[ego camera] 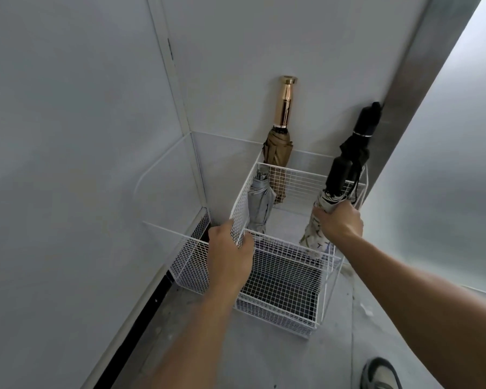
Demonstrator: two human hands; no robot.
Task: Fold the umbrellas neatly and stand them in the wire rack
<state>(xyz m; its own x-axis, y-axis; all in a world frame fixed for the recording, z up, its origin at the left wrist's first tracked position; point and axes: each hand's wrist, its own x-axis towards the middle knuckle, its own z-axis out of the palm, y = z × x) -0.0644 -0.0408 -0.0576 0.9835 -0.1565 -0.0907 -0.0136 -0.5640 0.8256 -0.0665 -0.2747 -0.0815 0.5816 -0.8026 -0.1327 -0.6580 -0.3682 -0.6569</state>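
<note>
Rack [286,279]: white wire grid. Umbrella [316,234] in right hand [338,220]: cream, leafy print, black handle. Others: grey [260,203]; tan, gold handle [278,153]; black [357,147].

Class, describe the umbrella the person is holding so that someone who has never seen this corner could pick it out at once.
Find the white wire rack standing in the corner of the pale walls. Four folded umbrellas stand in it; look at its right side, where the right hand grips one. That patterned umbrella alone has a cream printed canopy with a black handle, unlike the tan, grey and all-black neighbours.
</note>
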